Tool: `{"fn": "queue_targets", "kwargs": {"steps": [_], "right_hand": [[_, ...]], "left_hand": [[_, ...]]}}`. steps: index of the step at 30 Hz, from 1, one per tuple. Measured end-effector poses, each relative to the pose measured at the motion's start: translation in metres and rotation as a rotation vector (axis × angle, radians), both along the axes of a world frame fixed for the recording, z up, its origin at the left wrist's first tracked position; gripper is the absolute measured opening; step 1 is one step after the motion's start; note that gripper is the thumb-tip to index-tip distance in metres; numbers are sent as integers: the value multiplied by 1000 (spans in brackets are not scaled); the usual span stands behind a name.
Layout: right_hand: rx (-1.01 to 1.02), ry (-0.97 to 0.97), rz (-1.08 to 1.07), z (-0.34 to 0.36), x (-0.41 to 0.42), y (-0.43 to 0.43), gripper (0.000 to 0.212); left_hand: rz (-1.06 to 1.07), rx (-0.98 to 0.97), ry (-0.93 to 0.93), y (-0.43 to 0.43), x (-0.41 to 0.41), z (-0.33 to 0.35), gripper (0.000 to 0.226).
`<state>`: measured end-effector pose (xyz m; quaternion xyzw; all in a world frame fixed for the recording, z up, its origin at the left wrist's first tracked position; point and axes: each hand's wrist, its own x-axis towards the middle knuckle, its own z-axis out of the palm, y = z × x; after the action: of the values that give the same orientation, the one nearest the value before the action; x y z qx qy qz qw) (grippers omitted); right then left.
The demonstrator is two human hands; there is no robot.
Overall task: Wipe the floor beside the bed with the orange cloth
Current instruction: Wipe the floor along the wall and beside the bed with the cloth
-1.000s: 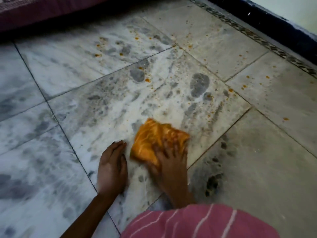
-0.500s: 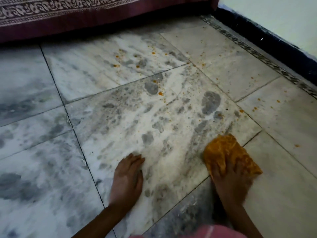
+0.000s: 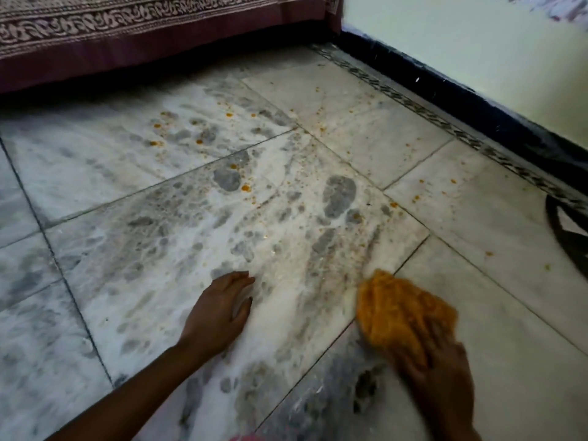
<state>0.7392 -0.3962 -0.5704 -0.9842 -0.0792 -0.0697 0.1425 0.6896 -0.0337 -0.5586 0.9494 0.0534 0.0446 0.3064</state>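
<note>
A crumpled orange cloth (image 3: 397, 310) lies on the marble floor (image 3: 286, 237) at the lower right. My right hand (image 3: 436, 374) presses down on its near part, and its fingers are blurred by motion. Flat on the floor to the left of the cloth, my left hand (image 3: 219, 310) has its fingers straight and holds nothing. White powdery smears, grey wet patches and small orange specks (image 3: 245, 187) cover the tiles ahead of both hands.
The bed's maroon patterned cover (image 3: 127, 30) hangs along the top left. A wall with a dark skirting (image 3: 477, 106) runs down the right side. A dark curved object (image 3: 566, 237) sits at the right edge.
My right hand has swept the cloth from the middle of the tile to the right and across the tile joint. The left hand has stayed planted. The view has tilted up toward the bed.
</note>
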Motion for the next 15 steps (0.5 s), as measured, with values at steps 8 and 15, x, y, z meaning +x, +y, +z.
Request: {"fn": "queue_targets", "kwargs": {"steps": [8, 15], "right_hand": [[-67, 155, 67, 17, 54, 134, 72], [48, -39, 526, 0, -21, 16, 55]], "left_hand": [[-51, 65, 0, -21, 37, 7, 53], [-103, 77, 16, -33, 52, 4, 44]]}}
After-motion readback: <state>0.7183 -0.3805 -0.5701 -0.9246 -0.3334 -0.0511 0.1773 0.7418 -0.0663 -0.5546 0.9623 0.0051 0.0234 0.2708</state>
